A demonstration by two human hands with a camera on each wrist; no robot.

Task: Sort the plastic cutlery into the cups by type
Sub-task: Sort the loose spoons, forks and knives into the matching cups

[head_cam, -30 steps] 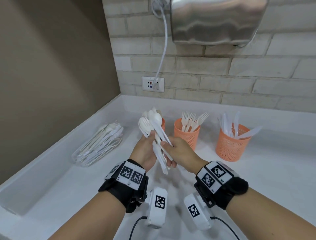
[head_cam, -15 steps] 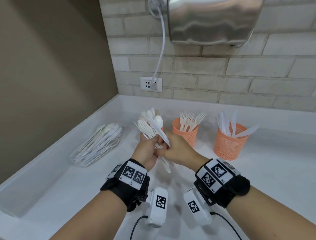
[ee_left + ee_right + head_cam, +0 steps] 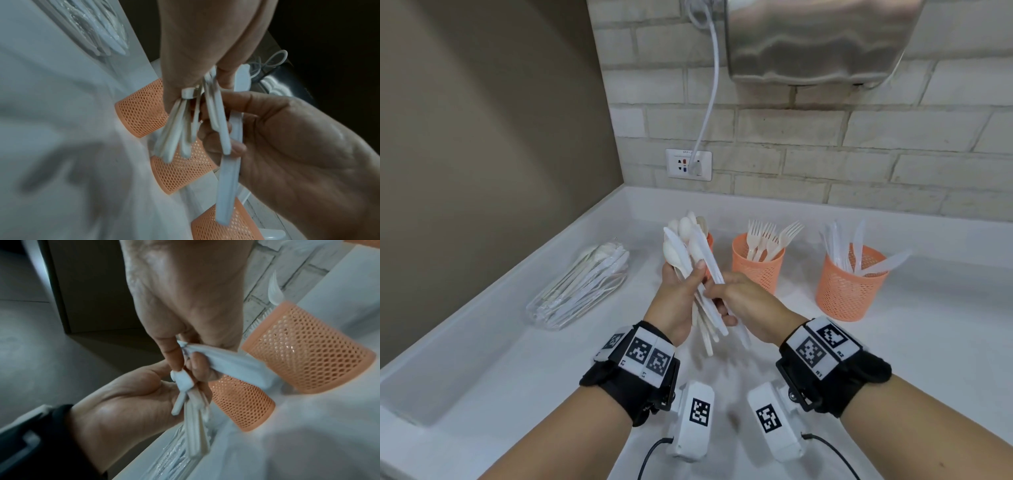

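Plastic packet (image 3: pixel 582 286): flat on the worktop (image 3: pixel 914 346), far left of the fork cup, cutlery inside.
Left hand (image 3: pixel 677 297): left of the fork cup, fingers clamped on a bundle of cutlery (image 3: pixel 690 255), spoon bowls up.
Right hand (image 3: pixel 748 301): fingers pinching a white piece of the bundle.
Spoon cup (image 3: pixel 709 241): behind the bundle.
Fork cup (image 3: pixel 758 265): middle, holding forks.
Knife cup (image 3: pixel 847 284): right, holding knives.

Both forearms are bare, rising from the bottom of the frame. Each wrist wears a black strap (image 3: pixel 630 383) topped with white blocks printed with black square-code markers (image 3: pixel 822 346). Beneath each wrist hangs a white camera housing (image 3: pixel 693 421) bearing one more marker, with a thin black cable (image 3: pixel 650 459) trailing off lower centre.
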